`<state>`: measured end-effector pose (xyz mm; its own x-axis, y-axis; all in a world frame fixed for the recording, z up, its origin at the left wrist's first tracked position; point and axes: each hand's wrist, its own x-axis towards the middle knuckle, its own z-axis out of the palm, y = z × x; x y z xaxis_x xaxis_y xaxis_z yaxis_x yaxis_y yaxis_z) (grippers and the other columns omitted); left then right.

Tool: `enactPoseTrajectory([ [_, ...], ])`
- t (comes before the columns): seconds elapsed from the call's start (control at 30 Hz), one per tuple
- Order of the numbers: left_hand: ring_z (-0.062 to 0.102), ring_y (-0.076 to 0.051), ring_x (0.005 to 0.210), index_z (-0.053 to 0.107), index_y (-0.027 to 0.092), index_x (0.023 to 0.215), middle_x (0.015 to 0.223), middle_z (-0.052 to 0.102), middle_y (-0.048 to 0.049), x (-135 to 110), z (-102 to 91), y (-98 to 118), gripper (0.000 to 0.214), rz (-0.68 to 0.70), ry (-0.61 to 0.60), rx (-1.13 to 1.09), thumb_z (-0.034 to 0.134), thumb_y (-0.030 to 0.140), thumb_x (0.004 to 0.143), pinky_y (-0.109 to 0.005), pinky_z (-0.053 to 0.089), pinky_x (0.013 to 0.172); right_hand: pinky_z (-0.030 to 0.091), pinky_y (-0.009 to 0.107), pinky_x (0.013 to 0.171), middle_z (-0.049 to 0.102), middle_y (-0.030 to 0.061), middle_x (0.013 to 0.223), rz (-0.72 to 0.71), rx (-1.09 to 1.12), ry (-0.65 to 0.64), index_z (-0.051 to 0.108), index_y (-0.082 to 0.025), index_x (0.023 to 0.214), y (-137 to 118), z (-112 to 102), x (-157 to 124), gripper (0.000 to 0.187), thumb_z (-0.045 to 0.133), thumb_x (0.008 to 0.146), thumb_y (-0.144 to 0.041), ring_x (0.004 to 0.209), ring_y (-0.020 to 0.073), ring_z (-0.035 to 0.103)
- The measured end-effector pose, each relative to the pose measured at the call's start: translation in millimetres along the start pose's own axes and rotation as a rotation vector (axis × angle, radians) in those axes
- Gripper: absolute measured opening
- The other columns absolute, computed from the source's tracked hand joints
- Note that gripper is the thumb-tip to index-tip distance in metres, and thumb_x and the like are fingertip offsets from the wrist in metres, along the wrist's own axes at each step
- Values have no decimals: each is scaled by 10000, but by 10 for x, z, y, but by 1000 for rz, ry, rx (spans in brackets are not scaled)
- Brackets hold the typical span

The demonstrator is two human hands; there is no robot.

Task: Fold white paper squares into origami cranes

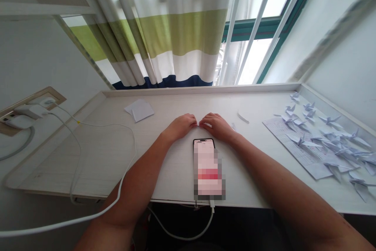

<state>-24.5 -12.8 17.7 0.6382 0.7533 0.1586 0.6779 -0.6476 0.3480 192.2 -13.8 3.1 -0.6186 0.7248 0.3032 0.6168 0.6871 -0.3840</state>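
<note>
Left hand (185, 124), right hand (215, 123) pinch small white paper piece (198, 125); black-edged rectangular phone (207, 163) lies on white counter (174, 165); folded white paper cranes (301, 140) at right.

A head-worn camera looks forward and down at close range over the desk (100, 155), facing the curtain (182, 29) and barred window (272, 24).

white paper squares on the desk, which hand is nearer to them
Left. The left hand is to the right of the paper squares, not touching them; the right hand is farther right, beyond the left.
</note>
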Motion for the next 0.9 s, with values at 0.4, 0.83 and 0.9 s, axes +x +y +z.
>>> enactPoseTrajectory([
  [0.4,630,-184,848,675,189,983,961,696,-54,-10,101,-82,140,-196,90,-401,635,267,873,-326,492,814,502,354,840,759,66,943,281,287,112,758,-197,897,-30,71,54,98,686,859,-251,901,222,671],
  [0.83,585,-157,786,691,159,954,891,698,-47,23,207,-133,207,-265,158,-669,691,188,749,-295,473,748,542,298,752,780,75,872,439,495,126,764,-157,858,-21,98,109,97,731,781,-207,810,194,710],
  [0.9,585,-159,795,692,158,953,898,703,-50,23,205,-133,216,-265,163,-675,699,188,740,-297,475,755,544,298,756,779,75,871,437,504,120,760,-157,856,-23,93,116,95,732,772,-191,809,193,711],
])
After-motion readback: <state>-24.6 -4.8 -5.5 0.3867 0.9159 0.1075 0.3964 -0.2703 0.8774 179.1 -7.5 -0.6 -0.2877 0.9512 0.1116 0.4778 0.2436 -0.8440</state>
